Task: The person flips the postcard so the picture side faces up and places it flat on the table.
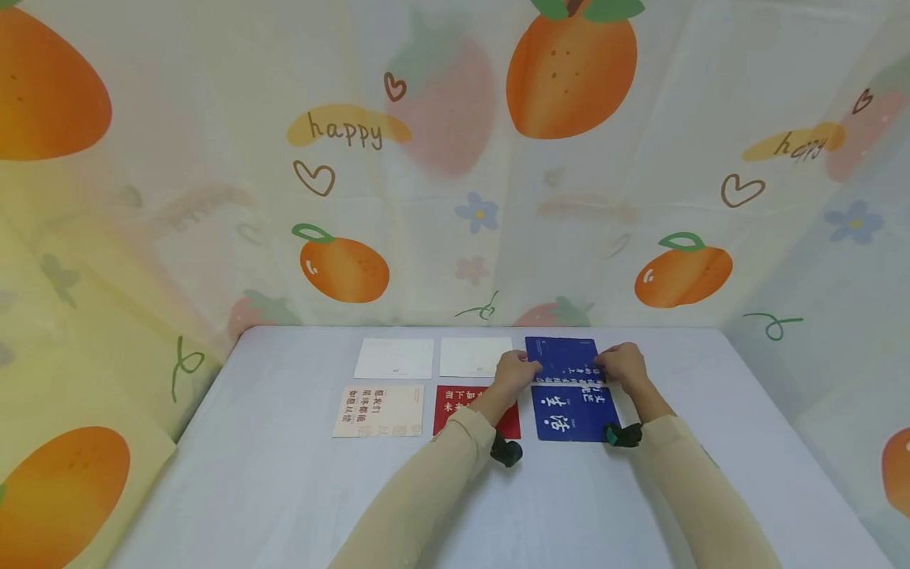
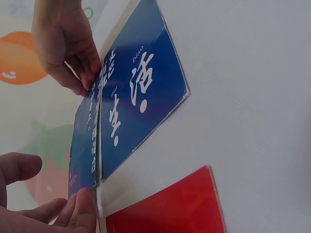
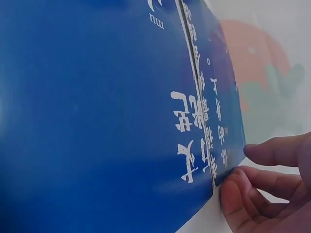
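Two blue cards with white Chinese characters lie one behind the other at the right of the table. My left hand (image 1: 513,374) pinches the left edge of the back blue card (image 1: 560,354), near its front corner. At the opposite edge, my right hand (image 1: 626,367) pinches the same card between thumb and fingers, as the right wrist view shows. The front blue card (image 1: 596,409) lies flat, its far edge close along the held card's near edge. Partly hidden under my left forearm is a red card (image 1: 448,423) with white characters.
Two white cards lie in the back row, one at left (image 1: 394,357) and one (image 1: 462,356) beside my left hand. A cream card (image 1: 344,423) with dark characters is at front left. Behind the white table (image 1: 284,490) hangs a fruit-patterned cloth (image 1: 426,261).
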`<state>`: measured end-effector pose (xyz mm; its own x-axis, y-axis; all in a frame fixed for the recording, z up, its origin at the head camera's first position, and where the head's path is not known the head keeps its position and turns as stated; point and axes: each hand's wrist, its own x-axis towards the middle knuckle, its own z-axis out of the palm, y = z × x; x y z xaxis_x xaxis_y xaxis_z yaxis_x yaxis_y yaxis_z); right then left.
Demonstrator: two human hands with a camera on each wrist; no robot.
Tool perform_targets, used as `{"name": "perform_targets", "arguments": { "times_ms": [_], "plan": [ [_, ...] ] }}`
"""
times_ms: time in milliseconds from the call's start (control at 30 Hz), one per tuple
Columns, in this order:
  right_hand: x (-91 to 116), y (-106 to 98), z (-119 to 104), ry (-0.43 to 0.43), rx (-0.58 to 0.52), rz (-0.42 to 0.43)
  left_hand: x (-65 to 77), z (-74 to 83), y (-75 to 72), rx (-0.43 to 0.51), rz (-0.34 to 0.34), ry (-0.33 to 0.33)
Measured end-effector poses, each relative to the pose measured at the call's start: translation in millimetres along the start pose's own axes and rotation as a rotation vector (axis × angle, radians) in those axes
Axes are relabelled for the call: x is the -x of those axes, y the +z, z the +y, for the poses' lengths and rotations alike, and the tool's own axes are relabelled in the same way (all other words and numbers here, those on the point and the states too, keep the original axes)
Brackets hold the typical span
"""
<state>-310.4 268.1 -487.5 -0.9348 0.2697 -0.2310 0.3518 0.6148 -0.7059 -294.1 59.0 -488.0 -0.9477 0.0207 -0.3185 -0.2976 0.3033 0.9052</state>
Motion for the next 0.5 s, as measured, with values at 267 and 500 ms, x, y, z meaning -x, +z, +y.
{"name": "perform_targets", "arguments": {
  "times_ms": [267,500],
  "plan": [
    [-3.7,-0.7,1.3,-0.011,-0.041,0.028,-2.3,-1.7,-3.2,0.060,0.015,-0.017],
    [0.2,-3.5,-3.9,-0.017,-0.130,0.052,-3.5,-4.1,-5.3,0.074,0.007,-0.011]
  ]
}}
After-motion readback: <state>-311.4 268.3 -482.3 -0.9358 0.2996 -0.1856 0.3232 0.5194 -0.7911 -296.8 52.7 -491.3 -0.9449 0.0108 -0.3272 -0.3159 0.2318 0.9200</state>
